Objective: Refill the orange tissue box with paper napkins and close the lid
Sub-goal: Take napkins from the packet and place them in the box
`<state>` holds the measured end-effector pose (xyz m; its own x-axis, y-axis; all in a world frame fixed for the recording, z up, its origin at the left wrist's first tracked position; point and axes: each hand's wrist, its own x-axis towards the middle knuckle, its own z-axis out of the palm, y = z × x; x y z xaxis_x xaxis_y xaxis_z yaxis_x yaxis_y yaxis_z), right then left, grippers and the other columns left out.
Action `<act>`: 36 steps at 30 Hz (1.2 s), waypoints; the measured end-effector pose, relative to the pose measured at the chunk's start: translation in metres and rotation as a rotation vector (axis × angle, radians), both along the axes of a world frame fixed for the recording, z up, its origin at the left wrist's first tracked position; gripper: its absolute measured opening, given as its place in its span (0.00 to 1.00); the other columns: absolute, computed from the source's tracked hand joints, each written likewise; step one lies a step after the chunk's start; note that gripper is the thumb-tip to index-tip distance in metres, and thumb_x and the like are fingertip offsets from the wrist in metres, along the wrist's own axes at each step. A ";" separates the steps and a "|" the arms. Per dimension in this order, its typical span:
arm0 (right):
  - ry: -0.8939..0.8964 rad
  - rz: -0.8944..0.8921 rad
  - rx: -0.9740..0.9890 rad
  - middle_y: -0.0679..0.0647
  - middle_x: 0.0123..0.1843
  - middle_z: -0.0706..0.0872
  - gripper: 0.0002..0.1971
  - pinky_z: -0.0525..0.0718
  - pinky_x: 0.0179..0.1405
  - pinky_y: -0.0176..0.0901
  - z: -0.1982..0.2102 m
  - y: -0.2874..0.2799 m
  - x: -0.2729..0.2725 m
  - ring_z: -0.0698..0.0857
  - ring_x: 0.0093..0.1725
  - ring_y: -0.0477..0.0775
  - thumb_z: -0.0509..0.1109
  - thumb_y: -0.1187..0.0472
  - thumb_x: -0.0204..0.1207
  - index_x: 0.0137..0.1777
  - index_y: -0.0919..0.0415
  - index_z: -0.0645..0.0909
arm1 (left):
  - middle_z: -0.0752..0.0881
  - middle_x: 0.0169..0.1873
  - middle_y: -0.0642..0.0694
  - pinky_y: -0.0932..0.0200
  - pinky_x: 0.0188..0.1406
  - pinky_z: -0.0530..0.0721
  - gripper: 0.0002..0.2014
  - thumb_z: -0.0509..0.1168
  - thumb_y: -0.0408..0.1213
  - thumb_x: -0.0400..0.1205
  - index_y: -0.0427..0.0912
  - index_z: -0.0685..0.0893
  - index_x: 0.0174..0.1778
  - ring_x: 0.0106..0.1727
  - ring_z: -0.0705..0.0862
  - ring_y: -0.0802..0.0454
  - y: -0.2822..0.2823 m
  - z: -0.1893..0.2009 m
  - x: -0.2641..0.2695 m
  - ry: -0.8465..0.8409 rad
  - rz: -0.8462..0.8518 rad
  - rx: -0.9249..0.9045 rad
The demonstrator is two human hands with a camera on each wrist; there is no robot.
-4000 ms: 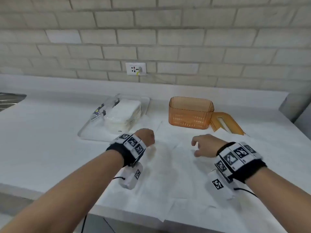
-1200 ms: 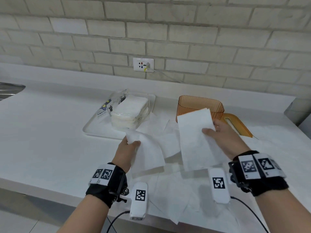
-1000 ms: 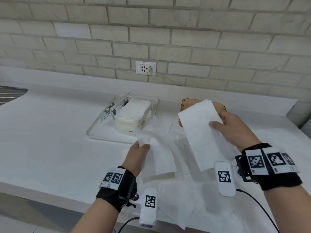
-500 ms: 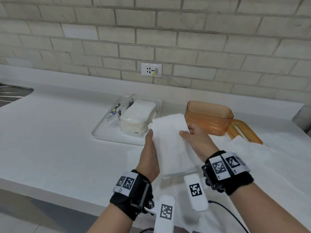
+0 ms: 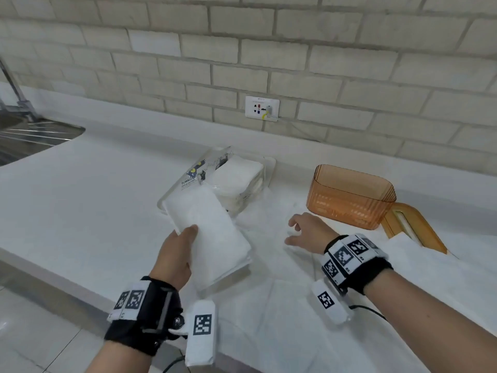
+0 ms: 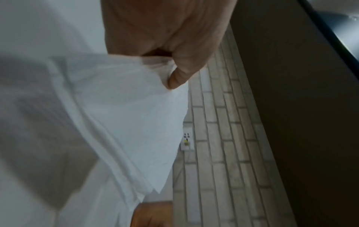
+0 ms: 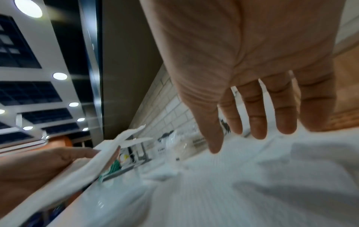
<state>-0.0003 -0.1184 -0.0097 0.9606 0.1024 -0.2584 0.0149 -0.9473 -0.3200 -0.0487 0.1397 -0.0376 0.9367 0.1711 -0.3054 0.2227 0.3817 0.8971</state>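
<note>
The translucent orange ribbed plastic tissue box (image 5: 351,196) stands open at the frame's centre right, up and right of the folded white paper napkins (image 5: 208,232) pinched in the left hand (image 5: 176,255) at lower centre, their long axis slanting toward the upper left. The right hand (image 5: 309,232), fingers spread and empty, hovers nearer the box over loose white napkin sheets (image 5: 282,305). The box's orange slotted lid (image 5: 411,227) lies beside it on the white countertop (image 5: 80,211); a brick wall (image 5: 295,49) closes the top.
</note>
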 end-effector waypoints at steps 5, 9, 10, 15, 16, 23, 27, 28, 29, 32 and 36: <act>0.039 0.152 -0.158 0.55 0.71 0.69 0.30 0.73 0.66 0.53 -0.021 0.022 0.001 0.68 0.71 0.58 0.69 0.48 0.73 0.72 0.57 0.66 | 0.87 0.55 0.38 0.51 0.45 0.81 0.16 0.58 0.33 0.86 0.32 0.76 0.69 0.50 0.86 0.44 0.019 -0.028 -0.021 0.076 0.121 -0.031; 0.074 0.224 -0.187 0.52 0.73 0.70 0.35 0.68 0.68 0.56 -0.021 0.029 0.010 0.66 0.73 0.57 0.72 0.51 0.72 0.76 0.54 0.62 | 0.87 0.50 0.41 0.53 0.41 0.80 0.15 0.58 0.33 0.86 0.33 0.77 0.67 0.49 0.86 0.45 0.017 -0.033 -0.032 0.079 0.159 -0.033; 0.103 0.223 -0.176 0.51 0.72 0.72 0.34 0.67 0.69 0.56 -0.021 0.031 0.012 0.67 0.73 0.57 0.72 0.52 0.72 0.76 0.53 0.63 | 0.87 0.49 0.41 0.53 0.40 0.80 0.14 0.58 0.33 0.86 0.34 0.77 0.66 0.49 0.86 0.46 0.016 -0.032 -0.033 0.076 0.169 -0.035; 0.107 0.263 -0.041 0.50 0.48 0.79 0.05 0.75 0.45 0.37 -0.006 0.028 0.017 0.78 0.55 0.55 0.67 0.56 0.77 0.46 0.56 0.75 | 0.88 0.47 0.42 0.54 0.39 0.80 0.12 0.59 0.34 0.86 0.35 0.78 0.63 0.47 0.86 0.47 0.021 -0.028 -0.038 0.081 0.200 -0.031; 0.085 0.254 0.026 0.52 0.49 0.80 0.06 0.73 0.40 0.36 0.002 0.024 0.018 0.78 0.53 0.54 0.66 0.56 0.79 0.47 0.59 0.77 | 0.88 0.48 0.42 0.54 0.40 0.80 0.12 0.60 0.34 0.86 0.35 0.78 0.63 0.47 0.86 0.47 0.024 -0.029 -0.039 0.087 0.211 -0.030; 0.049 -0.253 0.847 0.58 0.58 0.87 0.15 0.80 0.63 0.62 0.038 0.004 0.016 0.86 0.56 0.61 0.69 0.60 0.78 0.63 0.62 0.79 | 0.88 0.47 0.42 0.51 0.46 0.82 0.12 0.61 0.35 0.85 0.35 0.79 0.62 0.49 0.86 0.45 0.038 -0.033 -0.045 0.111 0.244 -0.030; 0.184 -0.370 1.039 0.61 0.56 0.87 0.15 0.83 0.56 0.58 0.028 0.028 -0.010 0.86 0.53 0.61 0.68 0.64 0.78 0.63 0.69 0.77 | 0.87 0.50 0.41 0.51 0.46 0.81 0.13 0.61 0.35 0.85 0.35 0.78 0.64 0.50 0.85 0.44 0.038 -0.032 -0.043 0.114 0.217 -0.027; 0.222 -0.390 1.060 0.62 0.54 0.87 0.15 0.85 0.50 0.54 0.023 0.036 -0.018 0.86 0.50 0.61 0.68 0.64 0.78 0.62 0.70 0.77 | 0.87 0.49 0.41 0.50 0.47 0.81 0.13 0.61 0.35 0.85 0.36 0.78 0.64 0.50 0.85 0.44 0.039 -0.031 -0.043 0.111 0.206 -0.021; 0.265 -0.412 1.056 0.62 0.53 0.86 0.14 0.84 0.44 0.49 0.018 0.043 -0.025 0.85 0.47 0.60 0.68 0.63 0.79 0.61 0.70 0.78 | 0.87 0.49 0.42 0.50 0.49 0.82 0.13 0.61 0.36 0.85 0.36 0.78 0.64 0.50 0.85 0.43 0.039 -0.029 -0.043 0.108 0.194 -0.014; 0.340 -0.471 0.863 0.62 0.51 0.87 0.12 0.85 0.40 0.47 -0.002 0.059 -0.045 0.86 0.47 0.62 0.69 0.58 0.78 0.55 0.67 0.80 | 0.87 0.53 0.40 0.48 0.52 0.82 0.15 0.61 0.37 0.85 0.36 0.77 0.66 0.54 0.85 0.41 0.042 -0.029 -0.043 0.105 0.153 0.021; 0.225 -0.498 0.600 0.55 0.31 0.77 0.13 0.70 0.24 0.40 -0.031 0.068 -0.056 0.75 0.28 0.54 0.69 0.53 0.77 0.44 0.65 0.76 | 0.86 0.57 0.39 0.49 0.50 0.82 0.17 0.60 0.37 0.85 0.36 0.76 0.69 0.56 0.84 0.40 0.045 -0.032 -0.044 0.101 0.101 0.034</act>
<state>-0.0564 -0.0500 -0.0412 0.8615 -0.1408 -0.4879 -0.4886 -0.4916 -0.7209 -0.0924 0.1845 -0.0696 0.8792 0.2745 -0.3894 0.2744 0.3763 0.8849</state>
